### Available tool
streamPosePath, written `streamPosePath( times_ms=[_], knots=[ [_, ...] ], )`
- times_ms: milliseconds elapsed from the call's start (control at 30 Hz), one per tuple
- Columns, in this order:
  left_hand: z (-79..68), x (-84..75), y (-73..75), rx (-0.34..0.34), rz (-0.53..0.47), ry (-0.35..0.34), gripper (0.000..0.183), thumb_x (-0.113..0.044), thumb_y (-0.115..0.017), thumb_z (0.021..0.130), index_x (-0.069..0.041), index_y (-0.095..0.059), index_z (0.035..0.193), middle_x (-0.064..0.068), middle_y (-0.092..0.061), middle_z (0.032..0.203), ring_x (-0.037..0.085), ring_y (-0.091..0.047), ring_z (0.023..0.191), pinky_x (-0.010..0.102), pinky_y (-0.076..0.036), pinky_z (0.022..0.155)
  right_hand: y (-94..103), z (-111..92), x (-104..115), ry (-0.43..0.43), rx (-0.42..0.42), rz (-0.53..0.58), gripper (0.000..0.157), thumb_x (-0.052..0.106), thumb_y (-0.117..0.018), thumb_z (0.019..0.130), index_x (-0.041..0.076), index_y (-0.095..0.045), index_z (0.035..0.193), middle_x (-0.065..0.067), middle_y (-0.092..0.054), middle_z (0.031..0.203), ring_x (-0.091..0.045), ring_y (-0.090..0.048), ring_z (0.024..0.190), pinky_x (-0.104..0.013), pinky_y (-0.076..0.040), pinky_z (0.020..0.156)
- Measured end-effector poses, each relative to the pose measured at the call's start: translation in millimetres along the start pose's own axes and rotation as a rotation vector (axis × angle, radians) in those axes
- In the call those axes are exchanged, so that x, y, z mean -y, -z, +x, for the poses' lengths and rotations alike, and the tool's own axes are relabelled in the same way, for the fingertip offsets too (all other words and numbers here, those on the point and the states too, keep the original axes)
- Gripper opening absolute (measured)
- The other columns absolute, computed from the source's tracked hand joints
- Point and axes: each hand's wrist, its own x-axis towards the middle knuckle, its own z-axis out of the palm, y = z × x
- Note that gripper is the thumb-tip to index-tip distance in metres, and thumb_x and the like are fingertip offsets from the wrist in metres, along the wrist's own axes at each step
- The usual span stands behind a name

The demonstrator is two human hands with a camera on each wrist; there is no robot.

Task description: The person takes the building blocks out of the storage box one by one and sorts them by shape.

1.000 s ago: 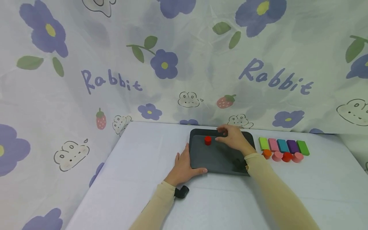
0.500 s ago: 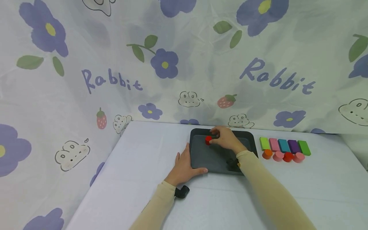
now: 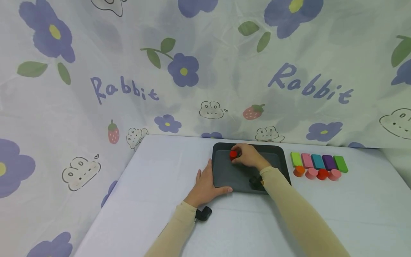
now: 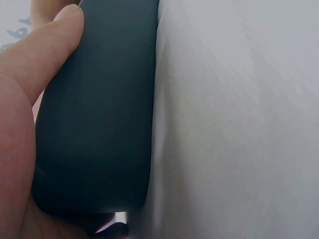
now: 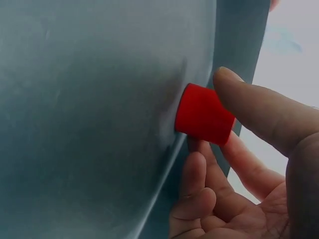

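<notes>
A dark grey rectangular tray [image 3: 224, 176] lies on the white table. Inside it, near the back left corner, a red cylinder block [image 3: 233, 155] stands on the tray floor. My right hand [image 3: 249, 156] pinches this block; in the right wrist view the thumb lies on one side of the red cylinder [image 5: 204, 114] and fingers are on the other. My left hand [image 3: 203, 187] rests against the tray's front left corner, fingers straight along the left side and thumb along the front rim. The tray wall [image 4: 99, 109] fills much of the left wrist view, partly hiding the left fingers.
Right of the tray is a row of flat blocks: lime [image 3: 296, 159], pink [image 3: 307, 160], teal [image 3: 318, 161], purple [image 3: 329, 162] and green [image 3: 340, 164]. Before them stand cylinders: orange [image 3: 299, 171], red [image 3: 322, 174] and two pink. A patterned cloth [image 3: 234, 78] hangs behind.
My right hand has moved left over the tray to the red cylinder and taken hold of it. The left hand and the tray have stayed put.
</notes>
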Motion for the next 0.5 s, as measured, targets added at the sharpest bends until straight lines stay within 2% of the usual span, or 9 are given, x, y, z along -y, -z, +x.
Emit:
streamPosePath(
  times_ms=[233,500],
  knots=[
    [-0.1,-0.9,0.4,-0.001,-0.008,-0.004,0.128,-0.065,-0.075,0.079,0.000,-0.001,0.160,0.017,-0.016,0.166,0.029,-0.019,0.152,0.055,0.001,0.122,-1.9,0.5,-0.4,-0.034,0.018,0.007,0.050,0.011,-0.083,0.081,-0.003,-0.063,0.126,-0.016,-0.068,0.114,-0.029,-0.063,0.101,-0.046,-0.051,0.091],
    [0.3,-0.2,0.8,-0.001,0.000,-0.009,0.128,-0.066,-0.075,0.079,0.001,-0.001,0.160,0.017,-0.014,0.166,0.029,-0.019,0.152,0.056,0.001,0.121,-5.3,3.3,-1.3,-0.053,0.014,-0.018,0.039,0.011,-0.080,0.085,-0.003,-0.066,0.119,-0.016,-0.068,0.114,-0.030,-0.063,0.103,-0.047,-0.049,0.095]
  ],
)
